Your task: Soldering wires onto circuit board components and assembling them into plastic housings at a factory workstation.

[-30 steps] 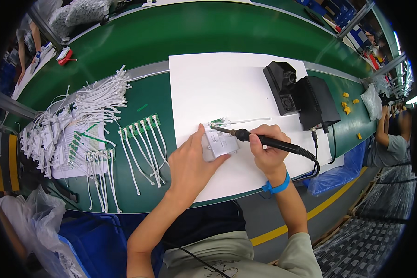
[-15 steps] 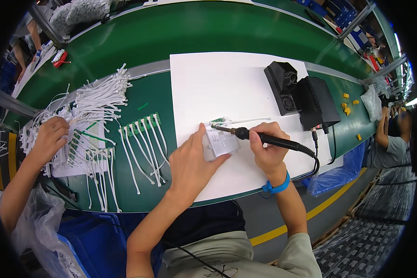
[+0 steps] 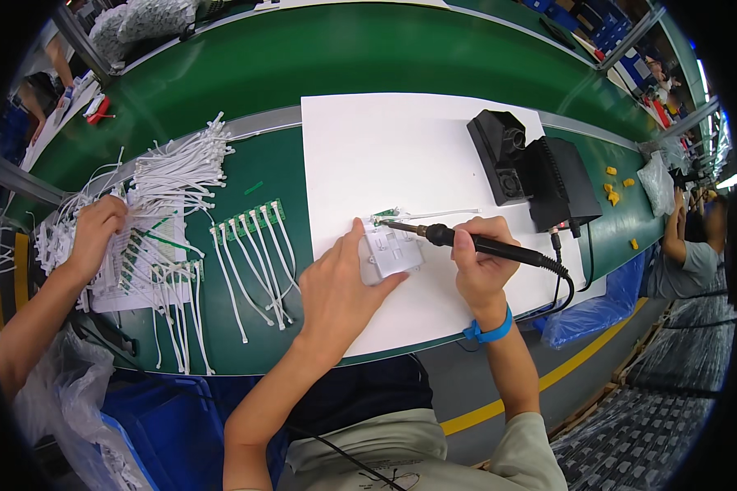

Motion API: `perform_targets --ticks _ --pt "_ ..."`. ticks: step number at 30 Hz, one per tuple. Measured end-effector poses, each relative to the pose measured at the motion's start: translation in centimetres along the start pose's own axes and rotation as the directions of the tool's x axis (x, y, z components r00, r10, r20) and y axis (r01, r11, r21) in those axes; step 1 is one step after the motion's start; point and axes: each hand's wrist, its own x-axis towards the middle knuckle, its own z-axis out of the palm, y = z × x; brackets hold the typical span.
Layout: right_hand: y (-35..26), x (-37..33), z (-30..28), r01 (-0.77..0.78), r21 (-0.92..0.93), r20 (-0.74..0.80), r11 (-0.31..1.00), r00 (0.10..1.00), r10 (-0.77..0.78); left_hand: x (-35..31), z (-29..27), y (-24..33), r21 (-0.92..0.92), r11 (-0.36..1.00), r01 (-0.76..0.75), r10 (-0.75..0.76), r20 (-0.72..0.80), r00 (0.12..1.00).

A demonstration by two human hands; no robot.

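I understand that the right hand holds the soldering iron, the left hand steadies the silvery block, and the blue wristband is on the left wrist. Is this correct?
Not quite: the head view shows the blue wristband on the right wrist. The right hand does hold the soldering iron, and the left hand does steady the silvery block.

A green counter (image 3: 285, 168) spans mid-frame below a broad green surface (image 3: 368, 53), with metal posts (image 3: 82, 45) upper left and right, a yellow stripe (image 3: 561, 372) on grey floor (image 3: 465, 385) at lower right, and lamps (image 3: 728, 178) glowing far right.
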Motion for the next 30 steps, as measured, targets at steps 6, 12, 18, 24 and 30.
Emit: perform_targets --ticks 6,12,18,24,30 --pt "0.5 0.0 -0.3 0.108 -0.01 0.046 0.994 0.993 -0.107 -0.1 0.2 -0.1 0.008 1.0 -0.019 0.02 -0.02 1.0" --pt "0.1 0.3 -0.7 0.201 -0.093 -0.359 0.975 0.907 -0.221 0.3 -0.6 0.1 -0.01 1.0 -0.014 0.013 -0.06 0.998" --pt "0.2 1.1 -1.3 0.227 -0.127 -0.532 0.966 0.806 -0.259 0.4 1.2 3.3 0.124 0.91 -0.396 0.408 -0.1 0.907" --pt "0.7 1.8 -2.7 0.234 -0.17 -0.589 0.957 0.755 -0.289 4.6 7.4 7.2 0.396 0.821 -0.412 0.409 0.096 0.907" --pt "1.5 1.9 -3.4 0.211 -0.179 -0.636 0.961 0.72 -0.277 5.6 7.7 6.6 0.419 0.781 -0.463 0.454 0.128 0.882"
